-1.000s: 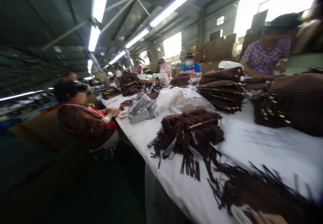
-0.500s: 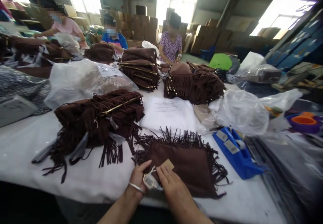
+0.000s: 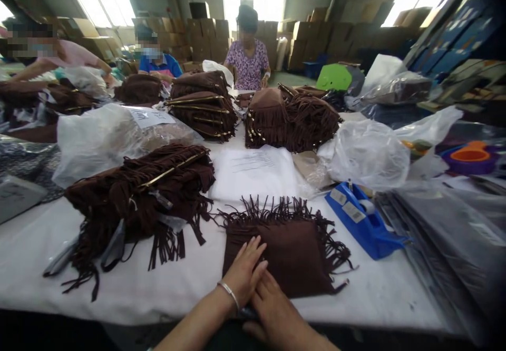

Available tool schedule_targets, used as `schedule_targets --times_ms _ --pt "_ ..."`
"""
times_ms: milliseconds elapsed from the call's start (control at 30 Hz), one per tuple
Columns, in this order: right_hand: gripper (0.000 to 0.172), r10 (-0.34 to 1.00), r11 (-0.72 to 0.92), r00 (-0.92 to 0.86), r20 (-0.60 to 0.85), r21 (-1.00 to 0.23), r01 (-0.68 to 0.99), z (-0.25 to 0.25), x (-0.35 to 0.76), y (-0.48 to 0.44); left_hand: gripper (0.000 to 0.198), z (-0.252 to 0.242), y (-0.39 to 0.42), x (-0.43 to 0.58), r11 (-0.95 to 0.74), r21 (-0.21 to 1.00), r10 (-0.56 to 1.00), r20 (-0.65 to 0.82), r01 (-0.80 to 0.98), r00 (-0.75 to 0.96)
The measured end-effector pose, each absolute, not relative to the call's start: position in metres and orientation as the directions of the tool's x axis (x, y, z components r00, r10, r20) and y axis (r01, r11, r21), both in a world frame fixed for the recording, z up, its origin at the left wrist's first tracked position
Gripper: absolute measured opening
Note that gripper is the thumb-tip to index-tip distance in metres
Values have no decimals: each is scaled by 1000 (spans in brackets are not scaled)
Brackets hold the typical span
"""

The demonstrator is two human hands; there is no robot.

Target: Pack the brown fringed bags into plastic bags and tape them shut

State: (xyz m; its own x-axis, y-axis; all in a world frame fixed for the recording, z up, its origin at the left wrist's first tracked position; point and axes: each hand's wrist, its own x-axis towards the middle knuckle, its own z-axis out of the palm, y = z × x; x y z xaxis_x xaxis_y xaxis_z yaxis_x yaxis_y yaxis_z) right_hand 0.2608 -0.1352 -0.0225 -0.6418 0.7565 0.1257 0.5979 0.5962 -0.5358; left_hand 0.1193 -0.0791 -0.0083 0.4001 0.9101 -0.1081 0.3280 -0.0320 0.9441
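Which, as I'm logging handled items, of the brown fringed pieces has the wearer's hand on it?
The flat brown piece left of the blue tape dispenser: the left hand rests on it; the others lie heaped.

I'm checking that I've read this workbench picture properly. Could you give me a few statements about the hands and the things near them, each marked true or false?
1. The left hand lies on a brown fringed bag. True.
2. A bracelet is on the right wrist. False: the bracelet is on the left wrist.
3. A blue tape dispenser stands to the right of that bag. True.
4. The right hand is gripping the tape dispenser. False: the right hand is at the bag's near edge.
5. The table cover is black. False: the table cover is white.
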Motion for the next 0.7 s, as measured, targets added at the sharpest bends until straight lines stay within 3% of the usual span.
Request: schedule_targets --times_ms 100,167,233,333,400,500,600,700 --pt "48 731 572 -663 162 -674 467 -5 294 -144 39 -9 -86 127 -228 876 833 -51 426 551" --pt "32 803 481 -561 201 -775 411 -1 317 -158 46 -9 -89 135 -440 761 735 -1 477 678" --pt "27 939 254 -316 138 -895 365 -4 337 -176 59 -11 -90 150 -642 579 630 26 502 776" --pt "34 979 -189 110 -172 -967 170 -15 358 -200 79 -19 -91 177 -802 294 555 45 520 830" --pt "38 908 -358 216 -358 -933 -40 -21 367 -208 83 -26 -92 192 -834 144 547 88 533 833" --pt "48 840 -440 178 -513 -835 -331 -24 374 -207 77 -35 -91 202 -845 4 526 182 535 830" --pt "46 822 -440 69 -566 -706 -555 -25 374 -193 70 -32 -86 198 -874 -7 469 258 487 845" --pt "38 863 -304 39 -504 -579 -756 -26 367 -167 70 -18 -81 192 -892 55 439 333 448 834"
